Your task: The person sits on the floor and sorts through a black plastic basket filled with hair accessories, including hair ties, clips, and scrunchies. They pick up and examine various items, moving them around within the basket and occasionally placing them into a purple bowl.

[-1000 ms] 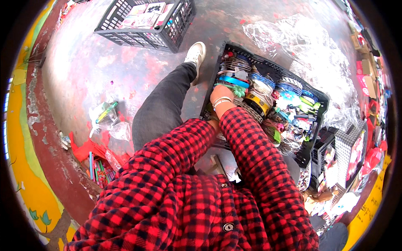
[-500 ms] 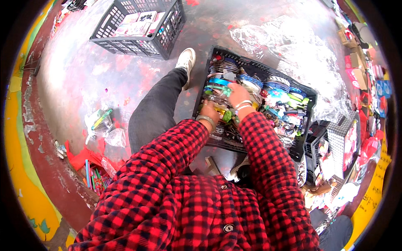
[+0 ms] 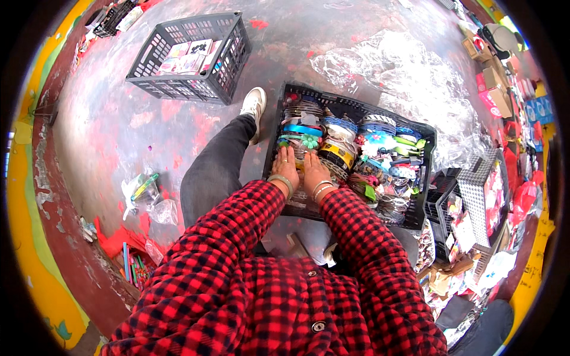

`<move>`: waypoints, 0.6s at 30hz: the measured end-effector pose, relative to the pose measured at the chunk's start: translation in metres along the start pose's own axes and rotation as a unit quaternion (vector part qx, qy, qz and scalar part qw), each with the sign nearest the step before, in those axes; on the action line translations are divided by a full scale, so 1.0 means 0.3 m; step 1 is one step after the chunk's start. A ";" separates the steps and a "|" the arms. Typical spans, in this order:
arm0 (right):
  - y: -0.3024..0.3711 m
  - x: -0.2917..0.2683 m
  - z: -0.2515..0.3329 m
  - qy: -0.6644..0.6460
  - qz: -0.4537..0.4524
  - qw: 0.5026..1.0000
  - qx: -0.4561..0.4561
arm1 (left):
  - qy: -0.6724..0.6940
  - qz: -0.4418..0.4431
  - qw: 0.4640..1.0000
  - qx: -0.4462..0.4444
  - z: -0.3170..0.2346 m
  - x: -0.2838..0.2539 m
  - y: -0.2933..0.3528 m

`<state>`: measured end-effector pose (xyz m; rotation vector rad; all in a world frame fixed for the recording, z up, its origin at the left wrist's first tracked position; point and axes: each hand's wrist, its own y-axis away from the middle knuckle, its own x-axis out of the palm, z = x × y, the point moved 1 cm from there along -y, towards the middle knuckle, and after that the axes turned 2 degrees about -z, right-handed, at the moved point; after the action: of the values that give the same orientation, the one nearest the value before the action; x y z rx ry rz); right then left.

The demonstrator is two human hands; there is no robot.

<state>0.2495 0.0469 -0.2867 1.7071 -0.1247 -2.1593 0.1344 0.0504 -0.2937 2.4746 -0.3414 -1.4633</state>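
A black plastic crate (image 3: pixel 428 172) holds several rows of headbands in many colours, some with flowers and bows. My left hand (image 3: pixel 285 168) lies with fingers stretched out over the headbands in the leftmost row. Close beside it, my right hand (image 3: pixel 313 173) rests with its fingers extended on the same row. Both palms face down and hide the headbands beneath them. Just beyond the fingertips are a blue headband (image 3: pixel 301 129) and a green flower (image 3: pixel 310 141). A yellow-and-black band (image 3: pixel 337 155) lies to the right of my right hand.
A grey openwork crate (image 3: pixel 221 89) with flat packets stands at the far left. Crumpled clear plastic sheeting (image 3: pixel 398 77) spreads beyond the black crate. Smaller crates (image 3: pixel 442 207) and piled goods line the right side. A plastic bag (image 3: pixel 142 188) lies on the floor at left.
Both hands have drawn nearer to me and flattened out, side by side. My right hand has come away from the green flower. The yellow-and-black band now shows in the second row.
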 end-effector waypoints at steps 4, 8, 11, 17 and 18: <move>-0.018 0.054 -0.010 0.008 0.009 1.000 0.007 | -0.022 0.040 0.999 -0.010 0.021 0.034 -0.025; -0.025 0.061 -0.018 -0.015 0.064 0.998 0.007 | -0.034 0.089 0.995 -0.005 0.025 0.015 -0.026; -0.032 0.066 -0.031 -0.020 0.053 0.998 0.021 | -0.013 0.098 0.995 0.001 -0.016 -0.025 -0.033; 0.019 -0.280 0.019 -0.049 0.114 0.991 -0.056 | -0.010 -0.045 0.989 0.138 -0.099 -0.078 -0.121; 0.058 -0.351 0.052 -0.054 0.093 0.991 -0.083 | -0.030 -0.033 0.992 0.121 -0.085 -0.082 -0.129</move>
<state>0.2586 0.0652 -0.1806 1.4291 -0.1251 -2.0618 0.1481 0.0972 -0.2742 2.6563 -0.4786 -1.6111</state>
